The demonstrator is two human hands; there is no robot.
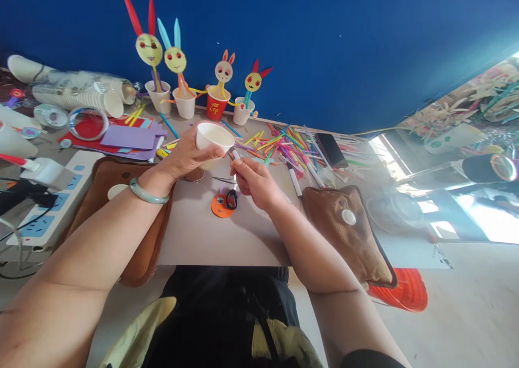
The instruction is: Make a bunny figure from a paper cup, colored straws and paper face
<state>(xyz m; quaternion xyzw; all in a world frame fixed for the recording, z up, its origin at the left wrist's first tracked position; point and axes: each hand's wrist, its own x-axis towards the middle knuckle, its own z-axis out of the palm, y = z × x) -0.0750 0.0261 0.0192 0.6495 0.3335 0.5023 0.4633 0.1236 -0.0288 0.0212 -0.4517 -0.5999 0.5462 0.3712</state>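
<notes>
My left hand (186, 151) is wrapped around a white paper cup (217, 135), its open mouth tilted up toward me. Close to the cup's right side, my right hand (253, 180) is closed in a pinch. A small dark-tipped item shows at its fingertips, but its kind cannot be told. Below the hands, black-handled scissors (231, 199) lie on the table, partly over an orange paper disc (219, 208) with a face drawn on it. A round brown piece (194, 174) lies beneath my left wrist.
Several rabbit-faced figures in paper cups (185, 107) stand along the blue wall. Loose coloured sticks (292, 146) and a phone (331, 149) lie at back right. Brown hot-water bags (344, 233) lie either side. At left are a power strip (60, 200), purple paper (127, 136) and stacked cups (87, 99).
</notes>
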